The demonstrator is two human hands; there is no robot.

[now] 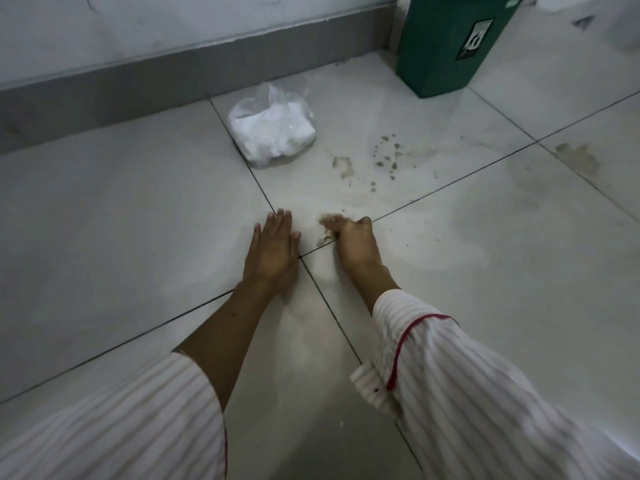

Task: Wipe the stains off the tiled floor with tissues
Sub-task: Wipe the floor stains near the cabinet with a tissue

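Note:
My left hand (pixel 273 247) lies flat on the tiled floor (pixel 121 202) with its fingers straight. Just to its right, my right hand (pixel 353 240) grips a soiled, crumpled tissue (pixel 327 228) and presses it against the floor at a tile joint. Brown stains (pixel 384 157) dot the tile beyond my hands, and a larger smear (pixel 578 159) marks the tile at the far right. A clear plastic bag of white tissues (pixel 273 129) sits on the floor beyond my left hand.
A green bin (pixel 446 46) stands at the back right against the wall. A grey skirting board (pixel 138 81) runs along the white wall at the back. My striped sleeves fill the lower corners.

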